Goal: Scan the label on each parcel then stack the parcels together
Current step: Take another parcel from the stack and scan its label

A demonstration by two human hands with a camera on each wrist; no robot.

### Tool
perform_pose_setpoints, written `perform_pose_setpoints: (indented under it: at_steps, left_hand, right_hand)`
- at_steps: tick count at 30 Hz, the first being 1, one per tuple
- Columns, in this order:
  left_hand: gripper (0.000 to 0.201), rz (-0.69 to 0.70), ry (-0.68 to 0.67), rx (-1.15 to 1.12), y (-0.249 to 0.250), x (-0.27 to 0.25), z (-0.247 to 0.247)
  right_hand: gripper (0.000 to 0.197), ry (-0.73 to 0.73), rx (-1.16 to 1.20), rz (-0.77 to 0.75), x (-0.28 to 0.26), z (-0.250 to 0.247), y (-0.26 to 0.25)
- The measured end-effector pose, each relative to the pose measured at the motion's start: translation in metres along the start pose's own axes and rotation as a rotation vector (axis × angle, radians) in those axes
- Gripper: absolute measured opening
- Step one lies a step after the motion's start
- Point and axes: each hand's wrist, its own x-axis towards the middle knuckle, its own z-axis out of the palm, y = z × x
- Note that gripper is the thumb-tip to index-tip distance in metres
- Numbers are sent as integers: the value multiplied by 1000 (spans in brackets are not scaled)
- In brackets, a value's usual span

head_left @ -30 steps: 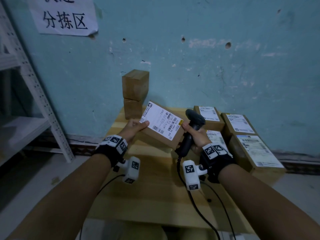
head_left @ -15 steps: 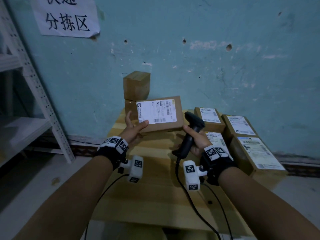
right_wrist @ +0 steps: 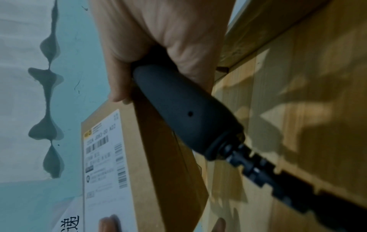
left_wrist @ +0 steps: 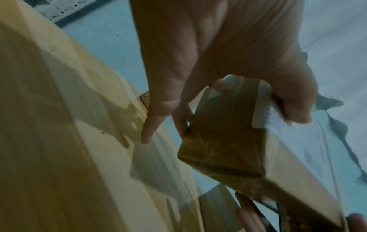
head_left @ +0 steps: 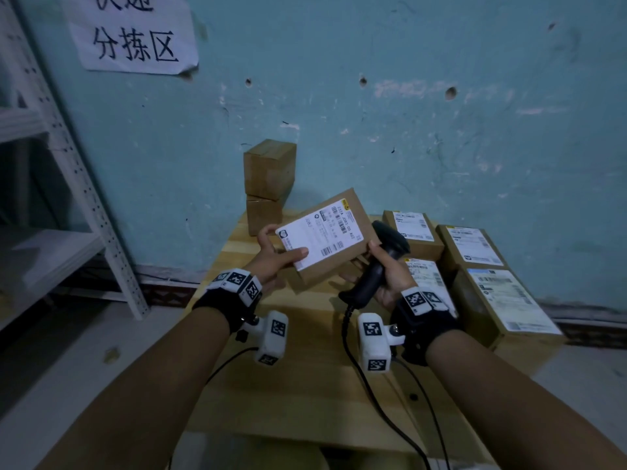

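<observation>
My left hand [head_left: 279, 254] grips a flat brown parcel [head_left: 353, 212] by its left corner, thumb on the white label [head_left: 324, 237]; the left wrist view shows the same parcel [left_wrist: 224, 146] held above the table. It is tilted, label towards me. My right hand [head_left: 386, 271] is wrapped round the handle of a black barcode scanner [head_left: 390, 242], which is close against the parcel's right edge. One right fingertip touches that edge. In the right wrist view the scanner handle [right_wrist: 188, 116] lies beside the label [right_wrist: 103, 157].
Two small plain boxes [head_left: 269, 184] are stacked at the table's back left against the blue wall. Several labelled parcels [head_left: 475, 247] lie at the right. The scanner cable [head_left: 356, 374] trails over the wooden table [head_left: 305, 395]. A white metal shelf [head_left: 78, 184] stands left.
The parcel has been turned in my left hand, from facing me with the label level to tilted with the label slanting up to the right. The scanner hand stayed close at its right edge.
</observation>
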Motion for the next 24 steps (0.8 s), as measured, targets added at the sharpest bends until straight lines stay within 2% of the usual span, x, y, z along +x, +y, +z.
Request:
perform_pose_setpoints:
  at_steps: [2,6,8,12,15,18,21,24]
  left_hand:
    - [50,12,15,-1,3,0,0]
    - [44,-11,27,38,5,1,-2]
    - [47,-21,12,49,6,0,-3]
    - [67,-44,-59,94,8,-2,-5]
    - [64,-101,-106,179,10,-5,-5]
    - [74,-141,-106,210,10,-7,-3]
    - [60,-135,-120,225,10,-8,-1]
    - [65,-119,-130,226,6,-5,-2]
  right_hand:
    - [46,4,24,-3,2,-2,0]
    - [50,-9,48,-11,5,-3,-1]
    - [47,-10,47,-15,7,-2,-2]
    - [31,3,43,-27,9,-2,-4]
    - [26,14,34,-51,7,-1,-5]
    - [26,38,5,-71,5,1,-6]
    - [11,62,-31,-78,5,4,-7]
    - [11,84,-63,-102,5,4,-9]
